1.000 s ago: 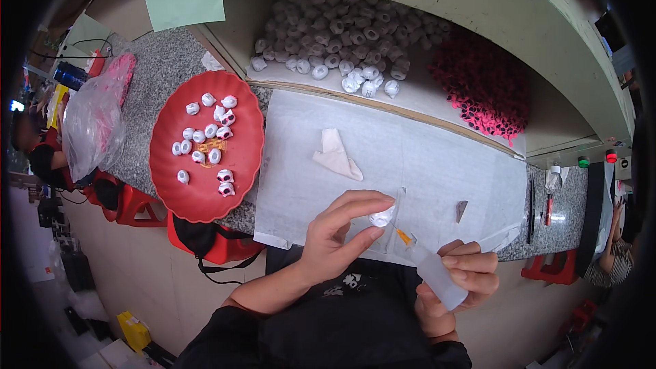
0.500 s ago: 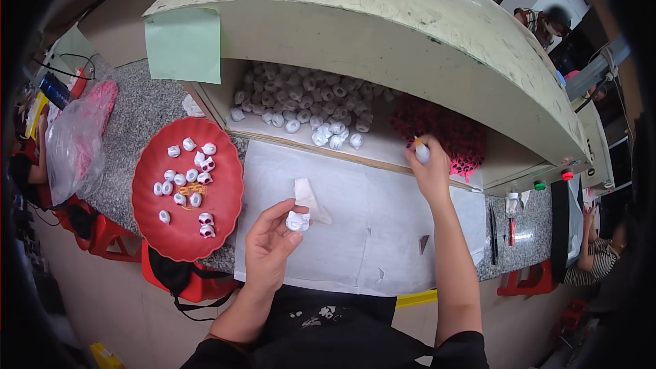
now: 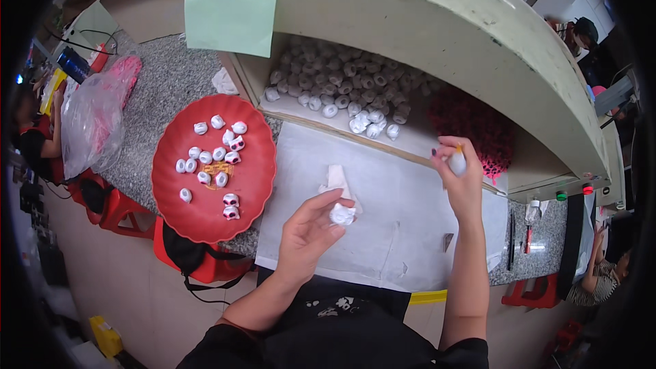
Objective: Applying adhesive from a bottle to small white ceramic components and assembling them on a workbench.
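My left hand [image 3: 311,232] pinches a small white round piece [image 3: 341,214] over the white paper sheet [image 3: 410,225] on the counter. A folded scrap of white paper [image 3: 336,179] lies just beyond it. My right hand [image 3: 459,181] is stretched out to the front of the shelf and holds a small white bottle [image 3: 456,162] with an orange tip, beside a heap of dark pink pieces [image 3: 478,130]. A red round tray [image 3: 256,178] to the left carries several white pieces, some marked with pink.
A pile of white round pieces [image 3: 342,89] fills the shelf under a pale green hood [image 3: 437,34]. A green paper note [image 3: 231,14] hangs from its edge. A clear plastic bag [image 3: 92,123] lies far left. Pens and small tools [image 3: 526,222] rest at right. Other people sit at both sides.
My right hand let go of the clear strip near my body and reached out to the shelf, now drawn back a little with the bottle. My left hand moved left with the white piece.
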### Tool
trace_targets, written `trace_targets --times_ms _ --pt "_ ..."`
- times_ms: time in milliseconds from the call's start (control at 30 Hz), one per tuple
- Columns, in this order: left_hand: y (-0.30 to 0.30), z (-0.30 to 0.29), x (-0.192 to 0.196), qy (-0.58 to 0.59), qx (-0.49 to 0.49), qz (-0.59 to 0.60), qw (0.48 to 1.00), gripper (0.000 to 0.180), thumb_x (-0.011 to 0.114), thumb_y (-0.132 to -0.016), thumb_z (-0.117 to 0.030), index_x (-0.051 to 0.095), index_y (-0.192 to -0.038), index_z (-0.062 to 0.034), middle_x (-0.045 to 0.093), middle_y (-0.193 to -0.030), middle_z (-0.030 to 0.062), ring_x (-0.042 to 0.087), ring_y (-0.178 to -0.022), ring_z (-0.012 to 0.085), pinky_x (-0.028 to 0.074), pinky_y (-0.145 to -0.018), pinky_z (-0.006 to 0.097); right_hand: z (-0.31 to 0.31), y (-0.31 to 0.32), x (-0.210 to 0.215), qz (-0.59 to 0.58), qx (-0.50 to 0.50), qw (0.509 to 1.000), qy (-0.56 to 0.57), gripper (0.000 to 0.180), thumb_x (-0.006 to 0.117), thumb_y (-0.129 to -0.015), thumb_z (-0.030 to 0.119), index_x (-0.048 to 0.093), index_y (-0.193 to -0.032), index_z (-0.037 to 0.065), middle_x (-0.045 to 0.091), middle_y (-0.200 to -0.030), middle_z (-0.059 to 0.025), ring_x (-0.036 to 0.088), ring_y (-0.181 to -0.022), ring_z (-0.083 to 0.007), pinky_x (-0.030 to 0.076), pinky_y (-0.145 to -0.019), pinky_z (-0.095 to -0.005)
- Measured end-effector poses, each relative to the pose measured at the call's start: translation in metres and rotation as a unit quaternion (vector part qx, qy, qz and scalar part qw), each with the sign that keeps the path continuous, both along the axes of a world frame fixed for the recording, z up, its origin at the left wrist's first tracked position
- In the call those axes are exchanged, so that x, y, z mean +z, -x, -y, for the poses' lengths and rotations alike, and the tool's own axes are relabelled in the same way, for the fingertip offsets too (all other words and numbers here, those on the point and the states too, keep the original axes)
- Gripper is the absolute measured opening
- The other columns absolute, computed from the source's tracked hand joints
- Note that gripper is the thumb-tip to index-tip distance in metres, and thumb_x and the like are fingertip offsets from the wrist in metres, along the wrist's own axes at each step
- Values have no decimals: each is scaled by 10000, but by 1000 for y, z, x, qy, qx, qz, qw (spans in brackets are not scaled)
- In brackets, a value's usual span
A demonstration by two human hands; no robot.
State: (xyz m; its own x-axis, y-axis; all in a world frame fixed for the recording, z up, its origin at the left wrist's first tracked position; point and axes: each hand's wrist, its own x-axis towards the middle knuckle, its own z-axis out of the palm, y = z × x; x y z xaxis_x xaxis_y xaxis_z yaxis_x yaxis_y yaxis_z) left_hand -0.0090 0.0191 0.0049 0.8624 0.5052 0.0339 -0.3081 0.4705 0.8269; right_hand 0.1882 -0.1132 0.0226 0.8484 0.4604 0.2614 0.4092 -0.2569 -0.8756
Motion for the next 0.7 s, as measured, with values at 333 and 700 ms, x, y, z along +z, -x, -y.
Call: trace_targets --times_ms 333,700 --pt "-7 27 -5 26 -87 -9 996 360 521 -747 15 421 -1093 8 501 -1046 133 508 -940 194 376 -841 316 29 109 -11 -311 48 930 -190 156 582 -663 -73 504 -792 -29 569 -752 -143 536 -625 -141 443 -485 -220" --pt "-10 42 -4 -91 -87 -7 992 347 513 -747 44 427 -1083 25 493 -1057 139 495 -965 192 378 -839 300 46 119 -4 -347 89 895 -266 89 576 -663 -62 510 -714 -29 516 -743 -153 525 -574 -178 467 -478 -257"
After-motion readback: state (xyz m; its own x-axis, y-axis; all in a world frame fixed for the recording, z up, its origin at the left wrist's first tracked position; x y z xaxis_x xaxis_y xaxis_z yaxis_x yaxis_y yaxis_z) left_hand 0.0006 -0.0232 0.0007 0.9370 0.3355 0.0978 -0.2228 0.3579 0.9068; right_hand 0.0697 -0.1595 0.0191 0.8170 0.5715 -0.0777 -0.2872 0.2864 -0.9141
